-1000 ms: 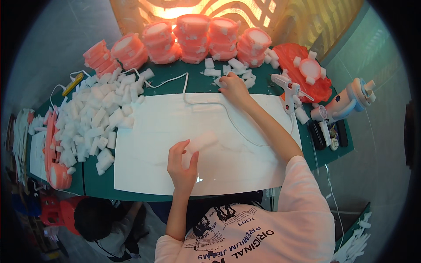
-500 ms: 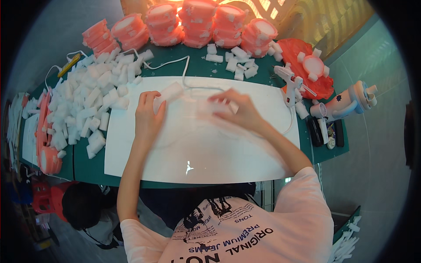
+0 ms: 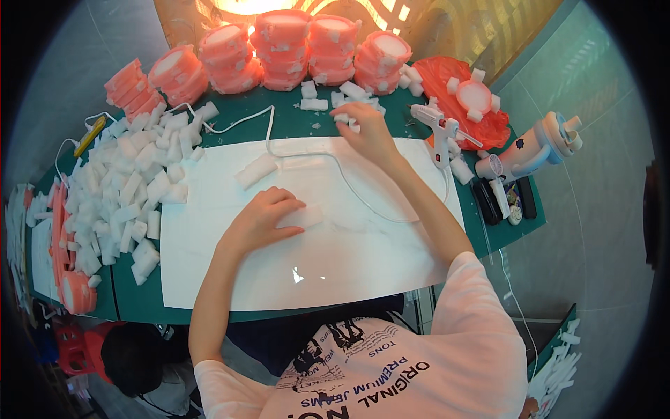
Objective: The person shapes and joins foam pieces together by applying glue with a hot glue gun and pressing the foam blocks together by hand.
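On the white board [image 3: 209, 279], my left hand [image 3: 262, 220] has thumb and fingers around one end of a white foam block [image 3: 307, 216], which lies flat. A second, larger foam block [image 3: 256, 172] rests a little farther off, apart from that hand. My right hand [image 3: 366, 131] reaches past the board's far edge to a small heap of white foam pieces [image 3: 354, 91]. Its bent fingers close on a small white foam piece [image 3: 342, 118], partly covered by them.
A big pile of white foam blocks [image 3: 132, 174] covers the left side. Stacked pink foam-wrapped rolls [image 3: 281, 52] line the back. A white glue gun [image 3: 438, 133] with its cable [image 3: 349, 185], a red plastic bag [image 3: 436, 75] and a bottle [image 3: 534, 150] are at right. A person [image 3: 132, 356] is low at left.
My left hand has left the larger block and moved nearer and rightward to the other block. My right hand has gone from the board to the small heap. The view has shifted slightly.
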The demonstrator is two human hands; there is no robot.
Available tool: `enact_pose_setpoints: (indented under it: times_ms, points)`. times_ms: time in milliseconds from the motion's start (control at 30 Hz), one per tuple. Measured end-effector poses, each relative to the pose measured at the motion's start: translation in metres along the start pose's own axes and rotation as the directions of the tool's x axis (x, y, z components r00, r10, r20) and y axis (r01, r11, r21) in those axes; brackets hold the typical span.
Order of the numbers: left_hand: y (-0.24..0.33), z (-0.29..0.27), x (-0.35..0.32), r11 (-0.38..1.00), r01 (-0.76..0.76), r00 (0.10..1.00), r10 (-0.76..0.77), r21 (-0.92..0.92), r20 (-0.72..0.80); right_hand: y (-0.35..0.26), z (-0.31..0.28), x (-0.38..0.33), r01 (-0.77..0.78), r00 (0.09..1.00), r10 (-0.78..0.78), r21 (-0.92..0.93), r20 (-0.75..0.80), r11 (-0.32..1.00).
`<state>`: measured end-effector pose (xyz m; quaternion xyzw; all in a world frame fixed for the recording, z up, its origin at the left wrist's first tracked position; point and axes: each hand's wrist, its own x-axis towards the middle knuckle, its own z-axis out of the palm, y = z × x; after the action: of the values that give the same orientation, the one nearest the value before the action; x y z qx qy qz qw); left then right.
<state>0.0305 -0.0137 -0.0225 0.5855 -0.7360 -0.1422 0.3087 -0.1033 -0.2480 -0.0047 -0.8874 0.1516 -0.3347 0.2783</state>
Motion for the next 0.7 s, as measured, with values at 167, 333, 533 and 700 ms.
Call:
enact_pose_setpoints:
  times_ms: [167,333,533,700]
  points:
    - [-0.006,0.005,-0.004,0.995,0.085,0.996,-0.086,-0.054,-0.010,0.058,0.029,0.019,-0.145,0.989,0.110,-0.494,-0.099,0.857]
    - [-0.005,-0.006,-0.008,0.996,0.092,0.995,-0.092,0.002,-0.046,0.067,0.026,0.033,-0.144,0.988,0.152,-0.480,-0.022,0.866]
    - [-0.006,-0.007,-0.012,0.977,0.189,0.982,-0.185,-0.100,0.046,0.010,-0.008,0.030,-0.498,0.857,0.296,0.826,0.422,0.265]
    - [-0.009,-0.007,-0.012,0.964,0.244,0.970,-0.243,-0.108,0.021,-0.008,-0.018,0.017,-0.480,0.823,0.299,0.873,0.483,-0.088]
